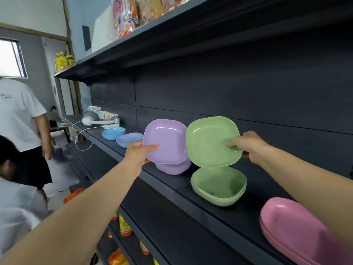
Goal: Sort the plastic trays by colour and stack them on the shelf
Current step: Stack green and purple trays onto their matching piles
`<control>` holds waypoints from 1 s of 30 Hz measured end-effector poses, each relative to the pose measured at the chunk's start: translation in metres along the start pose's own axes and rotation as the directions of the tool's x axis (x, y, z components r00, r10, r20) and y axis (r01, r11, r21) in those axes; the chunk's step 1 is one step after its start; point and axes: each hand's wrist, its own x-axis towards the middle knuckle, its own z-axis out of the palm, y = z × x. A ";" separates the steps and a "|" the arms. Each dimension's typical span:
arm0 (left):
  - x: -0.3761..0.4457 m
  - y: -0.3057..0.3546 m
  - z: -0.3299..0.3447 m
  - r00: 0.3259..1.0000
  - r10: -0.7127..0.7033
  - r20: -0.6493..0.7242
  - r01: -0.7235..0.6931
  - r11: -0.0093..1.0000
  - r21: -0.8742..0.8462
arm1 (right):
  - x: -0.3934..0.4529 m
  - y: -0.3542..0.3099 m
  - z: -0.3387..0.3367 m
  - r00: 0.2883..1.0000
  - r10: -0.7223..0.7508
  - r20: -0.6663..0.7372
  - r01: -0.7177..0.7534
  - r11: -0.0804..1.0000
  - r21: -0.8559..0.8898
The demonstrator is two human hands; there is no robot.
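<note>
Head view shows the left hand [140, 153] pinching a tilted purple tray [166, 140] above the purple stack [172, 167], the right hand [246, 145] pinching a green tray [212, 140] above the green stack [218, 185]; rim-only grips could slip, dropping either off the shelf [191, 199].

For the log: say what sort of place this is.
Probably a small shop or stockroom: long dark shelving, packaged snacks on the top shelf, more packets lower down.

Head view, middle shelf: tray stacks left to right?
blue tray → lavender-blue tray → purple stack → green stack → pink stack
</note>
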 end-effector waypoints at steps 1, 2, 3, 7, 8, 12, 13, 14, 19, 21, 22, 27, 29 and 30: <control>0.009 0.000 -0.003 1.000 -0.002 -0.002 0.002 1.000 -0.008 | 0.005 -0.001 0.006 1.000 -0.002 0.002 0.002 1.000 0.004; 0.018 0.000 -0.006 1.000 -0.006 -0.002 0.006 1.000 -0.015 | 0.010 -0.002 0.011 1.000 -0.002 0.003 0.002 1.000 0.008; 0.028 -0.001 -0.009 1.000 -0.012 0.004 0.012 1.000 -0.014 | 0.014 -0.004 0.017 1.000 0.000 0.002 0.000 1.000 0.008; 0.069 -0.003 -0.016 0.997 -0.057 0.052 0.058 0.998 -0.014 | 0.032 -0.007 0.038 0.999 0.027 -0.019 -0.027 0.999 0.039; 0.080 -0.004 -0.016 0.996 -0.066 0.064 0.068 0.997 -0.021 | 0.035 -0.008 0.042 0.999 0.036 -0.028 -0.035 0.998 0.050; 0.121 -0.006 -0.012 0.983 -0.079 0.163 0.079 0.997 0.006 | 0.043 -0.007 0.052 0.994 0.076 -0.078 -0.069 0.993 0.094; 0.130 -0.006 -0.009 0.975 -0.085 0.204 0.083 0.996 0.015 | 0.044 -0.006 0.053 0.991 0.090 -0.101 -0.079 0.992 0.102; 0.138 -0.007 -0.006 0.966 -0.090 0.242 0.087 0.996 0.024 | 0.044 -0.005 0.054 0.986 0.103 -0.127 -0.089 0.990 0.111; 0.168 -0.011 0.014 0.921 -0.103 0.376 0.094 0.995 0.042 | 0.033 0.000 0.051 0.957 0.144 -0.251 -0.110 0.983 0.147; 0.174 -0.014 0.019 0.900 -0.111 0.423 0.091 0.994 0.067 | 0.023 0.003 0.048 0.940 0.160 -0.301 -0.119 0.982 0.150; 0.176 -0.016 0.022 0.892 -0.111 0.437 0.088 0.993 0.074 | 0.017 0.006 0.045 0.928 0.169 -0.331 -0.128 0.982 0.142; 0.183 -0.035 0.024 0.861 -0.175 0.477 0.124 0.983 0.136 | -0.014 0.038 0.039 0.852 0.248 -0.461 -0.238 0.968 0.081; 0.184 -0.043 0.025 0.845 -0.204 0.495 0.140 0.977 0.163 | -0.023 0.053 0.041 0.827 0.282 -0.486 -0.289 0.955 0.064; 0.183 -0.046 0.025 0.839 -0.211 0.502 0.143 0.975 0.171 | -0.026 0.059 0.043 0.815 0.297 -0.497 -0.313 0.948 0.053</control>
